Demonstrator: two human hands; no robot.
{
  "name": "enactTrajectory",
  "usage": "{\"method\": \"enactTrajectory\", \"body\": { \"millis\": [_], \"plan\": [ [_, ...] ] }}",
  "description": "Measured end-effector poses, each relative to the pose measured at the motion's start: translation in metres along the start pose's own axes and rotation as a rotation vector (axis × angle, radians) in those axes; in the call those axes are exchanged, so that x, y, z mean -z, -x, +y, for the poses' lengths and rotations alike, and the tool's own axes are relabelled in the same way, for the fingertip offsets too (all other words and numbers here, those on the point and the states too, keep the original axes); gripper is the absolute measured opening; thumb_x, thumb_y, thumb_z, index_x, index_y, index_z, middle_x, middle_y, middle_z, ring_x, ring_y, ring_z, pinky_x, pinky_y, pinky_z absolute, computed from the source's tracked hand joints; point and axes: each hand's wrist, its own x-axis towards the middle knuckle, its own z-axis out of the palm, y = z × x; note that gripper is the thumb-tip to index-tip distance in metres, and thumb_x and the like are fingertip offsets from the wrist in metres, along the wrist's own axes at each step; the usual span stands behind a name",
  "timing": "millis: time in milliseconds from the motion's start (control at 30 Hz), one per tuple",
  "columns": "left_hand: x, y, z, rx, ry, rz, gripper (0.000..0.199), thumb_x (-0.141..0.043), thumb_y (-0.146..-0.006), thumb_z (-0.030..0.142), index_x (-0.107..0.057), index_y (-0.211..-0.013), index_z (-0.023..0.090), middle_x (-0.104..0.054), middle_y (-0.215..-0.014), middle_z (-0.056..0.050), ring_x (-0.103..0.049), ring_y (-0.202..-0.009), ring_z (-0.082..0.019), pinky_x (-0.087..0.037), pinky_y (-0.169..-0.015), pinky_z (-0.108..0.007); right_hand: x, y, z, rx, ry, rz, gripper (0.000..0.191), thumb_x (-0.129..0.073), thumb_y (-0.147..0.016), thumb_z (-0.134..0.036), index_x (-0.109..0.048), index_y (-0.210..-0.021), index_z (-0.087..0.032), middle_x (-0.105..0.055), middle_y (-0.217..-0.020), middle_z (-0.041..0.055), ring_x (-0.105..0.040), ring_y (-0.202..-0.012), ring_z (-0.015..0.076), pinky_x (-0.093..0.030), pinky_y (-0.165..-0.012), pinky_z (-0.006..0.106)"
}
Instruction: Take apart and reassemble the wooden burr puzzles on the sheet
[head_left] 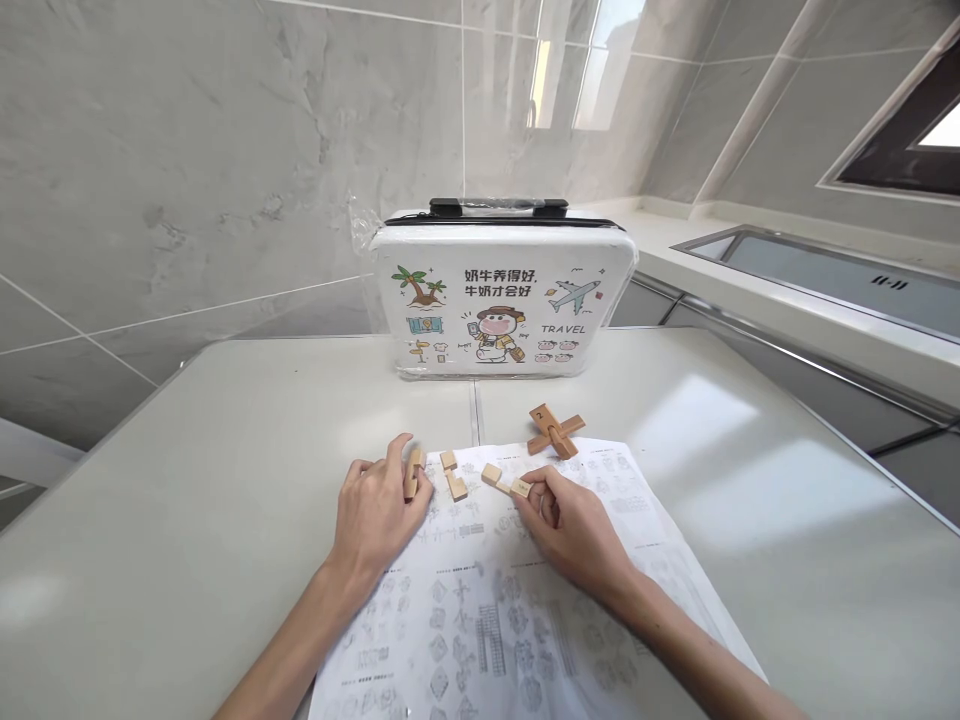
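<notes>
My left hand (379,505) has its thumb and fingers closed around a pale wooden puzzle piece (412,473), index finger raised. A notched pale wooden puzzle piece (493,474) is pinched by its right end between the thumb and fingers of my right hand (574,520). Between the hands, a second notched piece (455,486) lies on a printed instruction sheet (480,560). Just beyond my right hand, several darker brown wooden pieces form a crossed puzzle (555,432), with a "2" marked on one of them.
A white plastic-wrapped case (502,300) with cartoon prints and a black handle stands at the back of the white table (247,450). Behind it rises a grey tiled wall (225,150). To the right runs a counter (825,290) with a dark glass panel.
</notes>
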Motion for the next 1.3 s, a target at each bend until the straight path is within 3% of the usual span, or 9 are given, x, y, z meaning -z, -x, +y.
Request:
{"method": "enactTrajectory", "body": {
  "millis": [367, 600, 667, 767, 900, 1000, 1300],
  "plan": [
    [-0.004, 0.004, 0.003, -0.022, -0.038, -0.027, 0.039, -0.052, -0.095, 0.034, -0.06, -0.13, 0.02, -0.067, -0.063, 0.001, -0.066, -0.059, -0.025, -0.052, -0.077, -0.037, -0.002, 0.001, 0.004, 0.065, 0.129, 0.008, 0.011, -0.055, -0.101, -0.035, -0.057, -0.096, -0.025, -0.064, -0.073, -0.0013, -0.059, -0.059, 0.0189, -0.038, -0.058, 0.03],
    [0.0, 0.004, 0.005, 0.065, 0.08, -0.063, 0.047, -0.06, -0.087, 0.036, -0.057, -0.131, 0.022, -0.067, -0.069, 0.002, -0.066, -0.062, -0.024, -0.053, -0.068, -0.036, -0.002, 0.0, 0.003, 0.052, 0.124, 0.002, 0.007, -0.056, -0.099, -0.032, -0.057, -0.097, -0.025, -0.064, -0.072, -0.0022, -0.058, -0.06, 0.0187, -0.037, -0.058, 0.029],
    [0.001, 0.003, 0.006, 0.041, 0.148, -0.009, 0.045, -0.062, -0.086, 0.036, -0.057, -0.128, 0.022, -0.069, -0.081, -0.001, -0.069, -0.075, -0.025, -0.055, -0.071, -0.037, -0.002, 0.0, 0.004, 0.055, 0.121, 0.002, 0.007, -0.057, -0.099, -0.032, -0.057, -0.097, -0.026, -0.064, -0.072, -0.0023, -0.058, -0.059, 0.0186, -0.037, -0.058, 0.029],
    [0.001, 0.001, 0.006, -0.07, 0.256, 0.068, 0.043, -0.064, -0.09, 0.038, -0.056, -0.129, 0.02, -0.068, -0.114, -0.011, -0.067, -0.106, -0.03, -0.057, -0.091, -0.043, -0.003, 0.0, 0.004, 0.062, 0.124, 0.003, 0.007, -0.056, -0.1, -0.032, -0.057, -0.097, -0.026, -0.064, -0.072, -0.0025, -0.058, -0.06, 0.0186, -0.038, -0.059, 0.029],
    [-0.002, 0.003, 0.006, -0.207, 0.333, -0.048, 0.055, -0.068, -0.094, 0.042, -0.05, -0.143, 0.026, -0.053, -0.15, -0.012, -0.047, -0.142, -0.035, -0.047, -0.115, -0.052, -0.003, 0.0, 0.003, 0.054, 0.129, 0.006, 0.008, -0.057, -0.101, -0.033, -0.057, -0.098, -0.025, -0.064, -0.073, -0.0024, -0.059, -0.061, 0.0185, -0.038, -0.059, 0.029],
    [-0.007, 0.005, 0.004, -0.264, 0.344, -0.154, 0.061, -0.068, -0.097, 0.047, -0.045, -0.151, 0.03, -0.045, -0.161, -0.01, -0.037, -0.152, -0.036, -0.042, -0.121, -0.054, -0.003, 0.0, 0.002, 0.049, 0.133, 0.002, 0.011, -0.058, -0.101, -0.035, -0.057, -0.096, -0.025, -0.064, -0.073, -0.0027, -0.059, -0.062, 0.018, -0.039, -0.059, 0.029],
    [-0.008, 0.006, 0.004, -0.267, 0.426, -0.174, 0.049, -0.064, -0.102, 0.045, -0.05, -0.146, 0.03, -0.061, -0.143, -0.009, -0.055, -0.135, -0.032, -0.051, -0.11, -0.052, -0.004, 0.001, 0.002, 0.09, 0.161, 0.038, 0.015, -0.063, -0.098, -0.035, -0.055, -0.091, -0.024, -0.063, -0.073, -0.0039, -0.059, -0.061, 0.0162, -0.037, -0.057, 0.027]
  ]
}}
